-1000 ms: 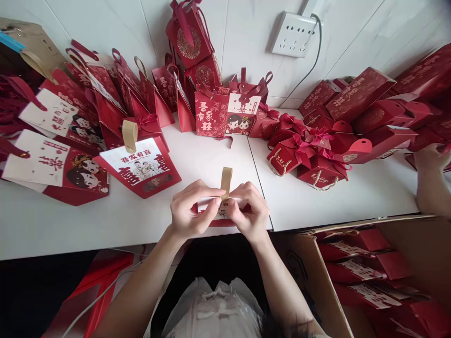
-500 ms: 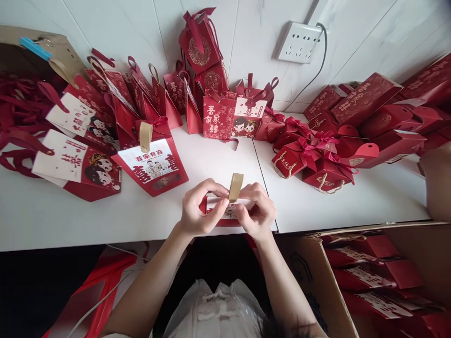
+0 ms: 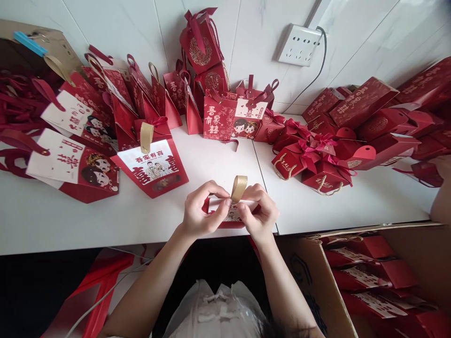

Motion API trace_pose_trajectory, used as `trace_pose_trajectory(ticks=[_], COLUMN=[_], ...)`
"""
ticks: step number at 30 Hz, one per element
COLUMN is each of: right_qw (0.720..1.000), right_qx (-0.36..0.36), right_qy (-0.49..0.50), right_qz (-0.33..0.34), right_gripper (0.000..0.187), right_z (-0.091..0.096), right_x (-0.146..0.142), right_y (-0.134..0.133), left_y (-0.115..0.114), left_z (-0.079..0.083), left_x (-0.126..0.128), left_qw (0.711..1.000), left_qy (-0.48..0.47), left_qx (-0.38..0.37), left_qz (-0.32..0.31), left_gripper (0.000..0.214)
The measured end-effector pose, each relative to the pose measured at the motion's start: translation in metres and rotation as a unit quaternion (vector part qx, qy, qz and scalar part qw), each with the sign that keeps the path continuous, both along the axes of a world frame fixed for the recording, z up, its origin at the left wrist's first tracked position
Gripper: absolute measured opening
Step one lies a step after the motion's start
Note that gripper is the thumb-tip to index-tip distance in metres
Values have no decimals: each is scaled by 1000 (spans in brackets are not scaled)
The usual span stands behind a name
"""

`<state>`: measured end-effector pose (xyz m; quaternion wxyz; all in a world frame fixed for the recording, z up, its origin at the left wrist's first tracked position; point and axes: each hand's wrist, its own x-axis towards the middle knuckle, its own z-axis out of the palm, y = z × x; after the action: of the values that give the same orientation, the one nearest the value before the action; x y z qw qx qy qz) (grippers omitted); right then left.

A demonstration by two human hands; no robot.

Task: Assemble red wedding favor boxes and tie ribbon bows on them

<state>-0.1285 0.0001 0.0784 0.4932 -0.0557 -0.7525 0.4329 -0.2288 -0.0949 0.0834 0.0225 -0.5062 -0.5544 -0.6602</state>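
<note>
Both left hand (image 3: 203, 210) and right hand (image 3: 261, 212) pinch the top of a red-and-white box (image 3: 231, 216) just below frame centre, either side of its gold loop (image 3: 240, 187), apparently holding its panels together.

We were in what looked like a small packing workshop. Red gift boxes (image 3: 219, 119) crowded the white table (image 3: 141, 218) across mid-frame, and we saw more packed in an open carton (image 3: 317, 277) at lower right.
</note>
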Motion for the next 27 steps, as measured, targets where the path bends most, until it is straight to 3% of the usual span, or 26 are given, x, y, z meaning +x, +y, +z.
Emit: trace_pose_trajectory(ticks=[5, 8, 11, 12, 16, 19, 22, 27], right_qw=[997, 998, 994, 989, 963, 952, 930, 920], right_qx=[-30, -22, -39, -45, -113, -235, -324, -362], right_qy=[-48, -57, -84, -114, -219, -185, -168, -142], right_qz=[-48, -5, 65, 83, 106, 60, 35, 58], right_gripper=[31, 13, 64, 70, 36, 27, 30, 27], right_z=[4, -3, -18, -25, -41, -37, -21, 4], right_x=[1, 10, 26, 32, 48, 48, 46, 54], right_y=[-3, 1, 9, 11, 13, 8, 4, 2], left_y=[0, -5, -22, -29, -59, -69, -69, -65], left_z=[1, -9, -30, -38, -56, -49, -31, -10], left_x=[0, -3, -6, -7, -5, -4, 1, 15], left_qw=[1000, 998, 990, 984, 941, 925, 908, 883], left_qy=[-21, -42, -62, -71, -123, -171, -222, -275], left_qx=[-7, -38, -105, -145, -309, -327, -306, -296], left_qz=[9, -16, -67, -70, -63, -91, -180, -241], left_gripper=[8, 18, 53, 63, 82, 78, 67, 71])
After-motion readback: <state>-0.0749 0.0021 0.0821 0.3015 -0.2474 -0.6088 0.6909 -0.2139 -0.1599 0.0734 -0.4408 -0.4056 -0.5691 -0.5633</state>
